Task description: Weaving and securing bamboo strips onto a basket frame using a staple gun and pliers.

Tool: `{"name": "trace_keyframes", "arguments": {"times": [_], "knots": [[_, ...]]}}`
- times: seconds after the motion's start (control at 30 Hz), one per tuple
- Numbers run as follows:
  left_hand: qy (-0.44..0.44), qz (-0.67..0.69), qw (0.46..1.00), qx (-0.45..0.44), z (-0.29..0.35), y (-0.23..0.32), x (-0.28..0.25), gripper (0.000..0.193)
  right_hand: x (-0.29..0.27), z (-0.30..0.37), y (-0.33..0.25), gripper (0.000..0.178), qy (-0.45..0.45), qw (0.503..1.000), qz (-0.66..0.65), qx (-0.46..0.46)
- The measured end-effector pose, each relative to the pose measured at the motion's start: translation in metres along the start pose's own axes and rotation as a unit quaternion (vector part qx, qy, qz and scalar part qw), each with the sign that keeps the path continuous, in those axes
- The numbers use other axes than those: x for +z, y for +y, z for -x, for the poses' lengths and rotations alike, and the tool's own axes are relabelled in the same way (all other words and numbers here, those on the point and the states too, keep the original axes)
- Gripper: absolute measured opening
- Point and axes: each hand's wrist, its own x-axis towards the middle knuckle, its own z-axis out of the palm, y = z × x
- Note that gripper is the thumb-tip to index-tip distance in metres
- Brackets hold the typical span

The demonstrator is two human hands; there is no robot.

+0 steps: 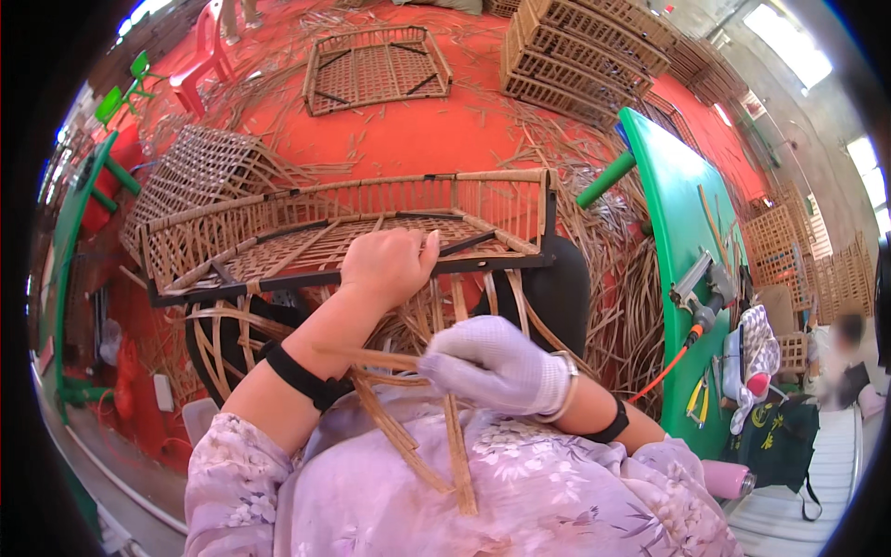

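Across my lap rests a shallow woven basket (376, 215) of brown rattan or bamboo strips, with a dark edge bar (306, 279) nearest me. My bare left hand (390, 265) is closed over the middle of that bar, its thumb up; the fingertips are hidden. Below and to its right, my right hand (501, 367), in a white knit glove, is closed on a flat strip (376, 358) that runs left, slightly blurred. Several loose strip ends (458, 459) hang from the basket's near edge, some lying against my floral top.
At right, a green table (682, 213) carries an air tool (707, 302) with an orange hose, yellow-handled pliers (698, 399) and cloth. Another woven tray (376, 70) lies ahead on the red floor. Stacked baskets (580, 60) stand beyond; loose strips litter the floor. A pink bottle (729, 479) is beside me.
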Motion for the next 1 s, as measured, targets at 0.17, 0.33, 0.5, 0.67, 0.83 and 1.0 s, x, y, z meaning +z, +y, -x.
{"name": "trace_keyframes", "arguments": {"times": [0.17,0.33,0.5,0.67,0.83,1.0], "knots": [[-0.078,0.037,0.996,-0.013,-0.007,0.005,-0.008,0.051,-0.032,0.031,-0.012,0.051,0.051,0.963,-0.263,0.021],[-0.048,0.16,0.985,-0.04,-0.005,-0.002,-0.014,0.051,-0.038,0.006,0.032,0.023,0.135,0.982,0.02,0.133],[-0.04,0.167,0.983,-0.058,-0.006,-0.008,-0.01,0.046,-0.019,-0.002,0.066,0.021,0.097,0.884,0.456,0.028],[-0.066,0.162,0.982,-0.063,-0.008,-0.007,-0.011,0.044,-0.017,-0.005,0.067,0.029,0.023,0.841,0.528,0.114],[-0.069,0.144,0.985,-0.069,-0.008,-0.004,-0.012,0.045,-0.004,-0.013,0.068,0.03,0.134,0.857,0.497,0.017],[-0.068,0.122,0.988,-0.06,-0.007,-0.005,-0.009,0.045,-0.013,-0.02,0.068,0.03,0.155,0.845,0.494,-0.134]]}}
